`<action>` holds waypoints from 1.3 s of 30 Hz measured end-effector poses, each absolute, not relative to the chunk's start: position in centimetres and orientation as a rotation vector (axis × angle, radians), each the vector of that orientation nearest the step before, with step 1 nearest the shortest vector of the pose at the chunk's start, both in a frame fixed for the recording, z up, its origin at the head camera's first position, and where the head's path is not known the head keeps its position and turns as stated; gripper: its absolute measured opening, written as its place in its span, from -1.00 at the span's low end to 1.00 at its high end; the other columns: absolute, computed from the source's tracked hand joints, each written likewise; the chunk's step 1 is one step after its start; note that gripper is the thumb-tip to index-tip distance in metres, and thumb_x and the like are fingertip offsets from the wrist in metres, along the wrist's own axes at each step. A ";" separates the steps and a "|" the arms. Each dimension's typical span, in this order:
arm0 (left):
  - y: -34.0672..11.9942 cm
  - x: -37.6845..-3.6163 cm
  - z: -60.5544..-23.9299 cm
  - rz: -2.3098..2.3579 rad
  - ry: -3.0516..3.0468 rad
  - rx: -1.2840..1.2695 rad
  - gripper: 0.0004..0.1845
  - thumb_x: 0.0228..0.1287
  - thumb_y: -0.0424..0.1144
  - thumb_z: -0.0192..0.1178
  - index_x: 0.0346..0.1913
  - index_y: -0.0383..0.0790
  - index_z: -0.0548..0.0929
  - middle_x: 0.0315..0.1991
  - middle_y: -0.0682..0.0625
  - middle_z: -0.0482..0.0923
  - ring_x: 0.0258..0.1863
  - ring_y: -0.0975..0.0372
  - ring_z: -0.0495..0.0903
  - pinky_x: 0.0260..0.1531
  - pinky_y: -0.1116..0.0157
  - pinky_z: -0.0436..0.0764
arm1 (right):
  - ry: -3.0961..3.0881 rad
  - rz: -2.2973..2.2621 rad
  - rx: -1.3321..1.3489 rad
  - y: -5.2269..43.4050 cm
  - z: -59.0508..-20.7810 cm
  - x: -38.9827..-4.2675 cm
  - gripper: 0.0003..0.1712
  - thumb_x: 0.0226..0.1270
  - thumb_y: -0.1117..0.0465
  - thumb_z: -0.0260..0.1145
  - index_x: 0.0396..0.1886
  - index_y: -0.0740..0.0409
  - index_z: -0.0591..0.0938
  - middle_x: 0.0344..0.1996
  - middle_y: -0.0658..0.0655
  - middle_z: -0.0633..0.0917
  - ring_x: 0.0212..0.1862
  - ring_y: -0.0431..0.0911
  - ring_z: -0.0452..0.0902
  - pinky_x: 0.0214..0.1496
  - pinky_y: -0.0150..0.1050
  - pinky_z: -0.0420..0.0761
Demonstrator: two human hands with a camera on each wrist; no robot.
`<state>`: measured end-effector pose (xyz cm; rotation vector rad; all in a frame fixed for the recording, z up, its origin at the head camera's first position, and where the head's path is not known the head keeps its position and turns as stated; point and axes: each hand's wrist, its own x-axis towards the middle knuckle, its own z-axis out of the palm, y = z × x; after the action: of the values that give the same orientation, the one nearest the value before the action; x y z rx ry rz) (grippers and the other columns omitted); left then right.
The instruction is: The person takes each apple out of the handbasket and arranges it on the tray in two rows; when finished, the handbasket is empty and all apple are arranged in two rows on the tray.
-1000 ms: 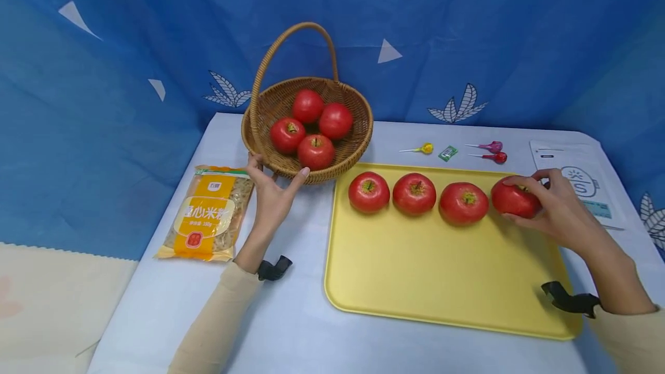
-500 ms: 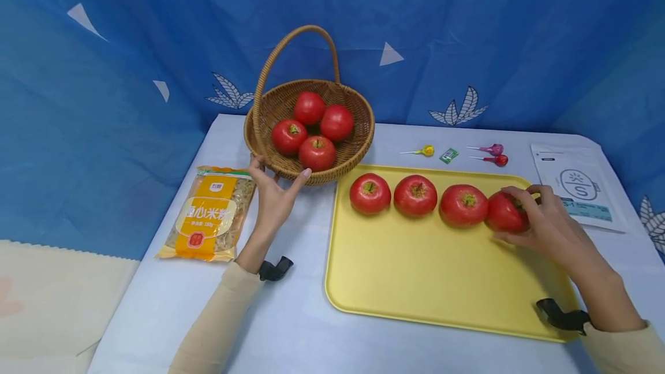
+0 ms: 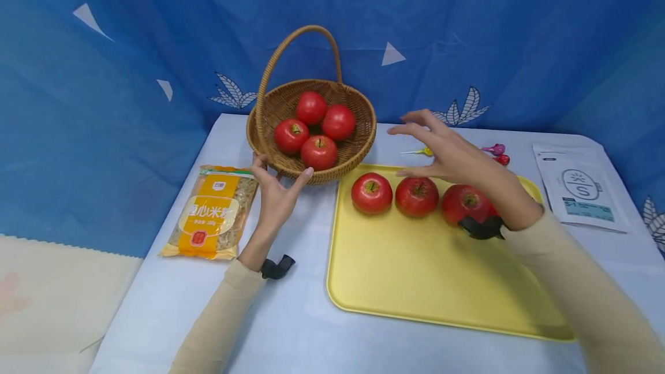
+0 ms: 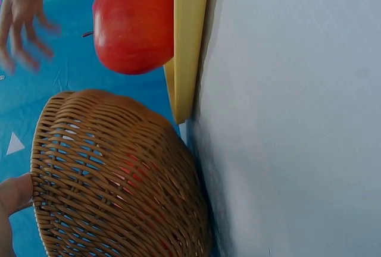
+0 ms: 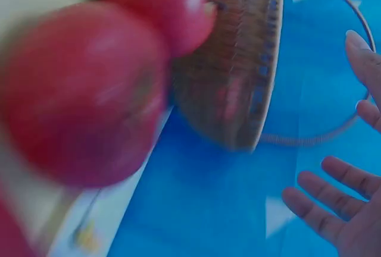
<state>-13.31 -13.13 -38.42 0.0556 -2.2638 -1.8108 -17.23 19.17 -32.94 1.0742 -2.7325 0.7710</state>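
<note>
While the left hand (image 3: 273, 198) was kept against the near side of the basket (image 3: 358, 146), its thumb and fingers were spread wide along the wicker and nothing was gripped. Four apples (image 3: 318, 152) were held in the basket, which stood at the far left corner of the tray (image 3: 426, 281), just beside its rim. In the left wrist view a fingertip (image 4: 13, 194) was seen touching the basket (image 4: 113, 179), with the nearest tray apple (image 4: 134, 25) beyond the tray (image 4: 189, 43) edge.

The right hand (image 3: 447, 152) was raised above the tray, empty, its fingers straight and loosely spread, pointed toward the basket. In the right wrist view the open fingers (image 5: 324, 212) were seen against the blue cloth, clear of the basket (image 5: 238, 72); the picture was blurred.

A row of apples lay along the far edge of the tray: the first apple (image 3: 371, 193), the second apple (image 3: 417, 195) and the third apple (image 3: 464, 202) were plainly seen, while a fourth was almost wholly hidden behind the right wrist.

A noodle packet (image 3: 212, 213) lay left of the left hand. Lollipops (image 3: 493, 150) lay behind the tray, and a white pouch (image 3: 581, 186) lay to its right.
</note>
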 end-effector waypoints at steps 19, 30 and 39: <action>-13.1 -14.9 -41.9 -1.801 -2.249 0.038 -0.01 0.12 -0.01 0.44 0.35 -0.16 -0.08 0.54 -0.13 -0.39 0.51 0.10 -0.05 0.46 0.05 0.22 | -3.071 0.552 1.251 8.3 -34.3 -31.3 -0.28 0.16 0.05 0.50 0.31 -0.04 0.44 0.31 0.32 0.27 0.31 0.21 0.27 0.37 0.18 0.31; -13.5 -15.0 -41.7 -1.792 -2.233 0.024 -0.02 0.11 -0.06 0.45 0.35 -0.16 -0.07 0.54 -0.13 -0.37 0.50 0.07 -0.01 0.44 0.07 0.26 | -3.103 0.496 1.206 7.8 -34.6 -31.8 -0.34 0.14 0.06 0.52 0.23 0.01 0.48 0.20 0.33 0.41 0.22 0.20 0.31 0.28 0.19 0.37; -14.1 -14.9 -42.0 -1.783 -2.250 0.055 -0.03 0.13 -0.05 0.43 0.34 -0.19 -0.08 0.53 -0.16 -0.36 0.50 -0.01 0.01 0.44 0.03 0.26 | -2.769 0.853 1.156 9.3 -33.5 -28.3 -0.32 0.03 0.05 0.57 0.13 0.07 0.48 0.08 0.25 0.40 0.14 0.10 0.34 0.14 0.05 0.56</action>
<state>-14.95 -14.07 -41.99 0.0553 -2.2499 -1.7835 -28.33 9.28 -33.48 1.1560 -2.7693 0.8526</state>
